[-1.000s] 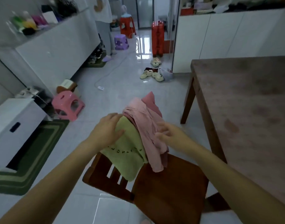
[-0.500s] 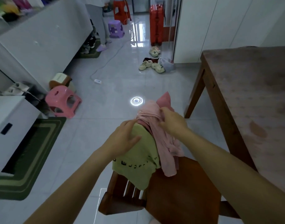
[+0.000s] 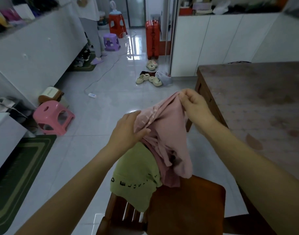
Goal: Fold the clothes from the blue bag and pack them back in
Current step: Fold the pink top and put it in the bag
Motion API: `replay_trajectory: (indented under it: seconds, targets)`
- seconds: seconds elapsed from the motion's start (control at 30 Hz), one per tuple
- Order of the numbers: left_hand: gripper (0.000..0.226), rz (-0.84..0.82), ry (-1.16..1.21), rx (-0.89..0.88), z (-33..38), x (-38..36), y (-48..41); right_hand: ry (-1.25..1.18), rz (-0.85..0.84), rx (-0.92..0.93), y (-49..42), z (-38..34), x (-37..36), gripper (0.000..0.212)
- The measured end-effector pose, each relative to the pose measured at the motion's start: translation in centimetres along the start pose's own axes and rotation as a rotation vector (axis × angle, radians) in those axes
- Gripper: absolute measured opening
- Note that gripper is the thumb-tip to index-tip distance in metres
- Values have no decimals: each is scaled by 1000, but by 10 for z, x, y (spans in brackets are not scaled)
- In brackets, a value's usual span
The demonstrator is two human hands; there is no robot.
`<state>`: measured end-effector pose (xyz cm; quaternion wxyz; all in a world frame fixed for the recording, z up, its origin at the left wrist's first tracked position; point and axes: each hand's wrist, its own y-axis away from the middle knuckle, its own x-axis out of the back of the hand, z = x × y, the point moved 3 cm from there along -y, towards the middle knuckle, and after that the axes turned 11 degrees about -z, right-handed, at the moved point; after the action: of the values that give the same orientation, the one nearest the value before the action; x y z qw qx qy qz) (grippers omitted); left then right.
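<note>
holding the pink garment [image 3: 167, 133] over the chair [image 3: 187, 209]
limp, light; left hand [image 3: 128, 131] and right hand [image 3: 194, 106] pinch its top edge.

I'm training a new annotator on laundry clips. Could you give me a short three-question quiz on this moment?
1. True or false: the left hand and the right hand both hold the pink garment.
2. Where does the green garment lie? A) in a bag B) draped over the wooden chair C) on a bed
3. Fill in: the plastic stool nearest the person is ____ in colour.
Key: 1 true; 2 B; 3 pink.
</note>
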<state>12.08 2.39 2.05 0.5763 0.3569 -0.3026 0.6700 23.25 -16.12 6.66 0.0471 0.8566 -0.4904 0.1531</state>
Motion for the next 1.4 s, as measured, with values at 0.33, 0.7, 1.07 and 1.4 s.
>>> replay_trajectory:
  seconds: [0.33,0.7,1.07,1.4]
  targets:
    - [28,27,42,-365,104,-4,-45,-3,250,129,74,-37,121,15]
    - [56,-78,144,-739,269,-20,-57,40,459,-8,162,-5,222,19]
    - [5,-231,532,-767,357,-49,-26,73,608,30,201,-4,218,18]
    - [68,-719,338,-513,269,-177,-19,-242,910,44,260,-13,299,11]
